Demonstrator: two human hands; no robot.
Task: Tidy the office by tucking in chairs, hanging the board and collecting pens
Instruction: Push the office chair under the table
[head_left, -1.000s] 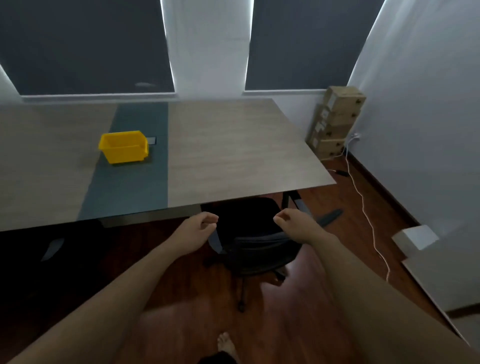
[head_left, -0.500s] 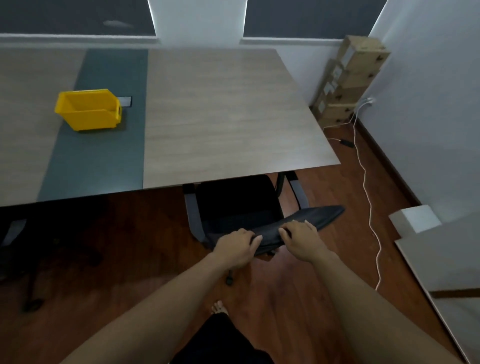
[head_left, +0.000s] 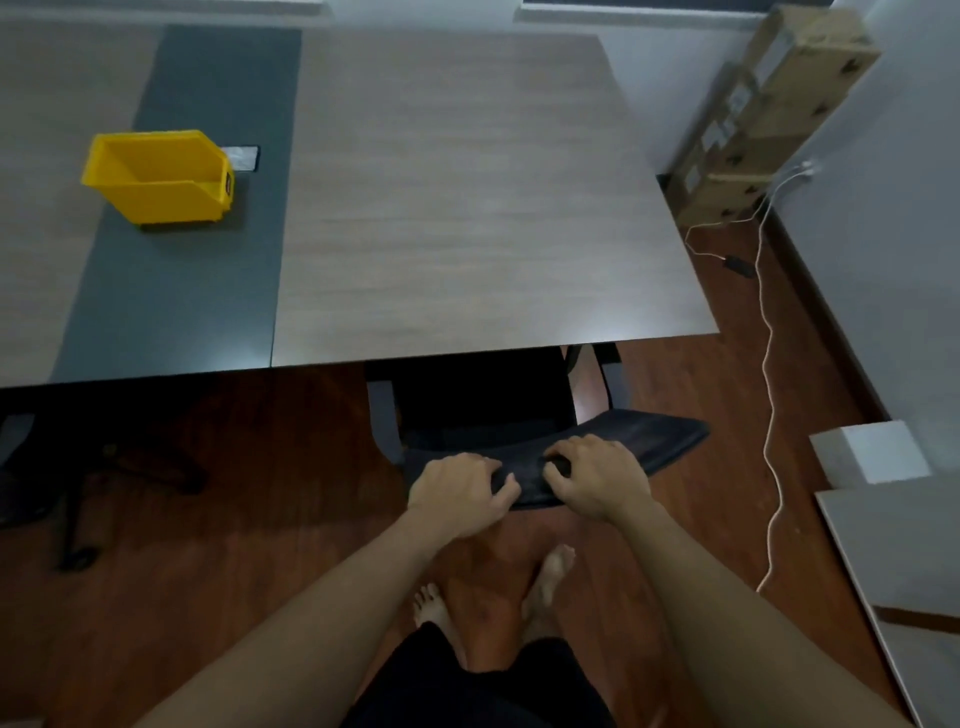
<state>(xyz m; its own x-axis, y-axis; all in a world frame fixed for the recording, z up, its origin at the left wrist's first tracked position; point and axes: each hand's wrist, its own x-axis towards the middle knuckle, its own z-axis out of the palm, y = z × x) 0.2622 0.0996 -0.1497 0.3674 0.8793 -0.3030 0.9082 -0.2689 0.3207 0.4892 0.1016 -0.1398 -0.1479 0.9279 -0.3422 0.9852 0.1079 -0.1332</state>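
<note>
Under the table (head_left: 467, 234), the chair (head_left: 649, 441) seat hides; both hands, left hand (head_left: 457, 491) and right hand (head_left: 597, 478), clutch its backrest.

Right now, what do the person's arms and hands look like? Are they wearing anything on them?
Both arms are bare, with no sleeves in view. The left hand and the right hand wear no gloves, and I can see no watch, bracelet or ring, though the light is dim. The fingers are bare too. Lower down there is dark clothing and bare feet.
</note>
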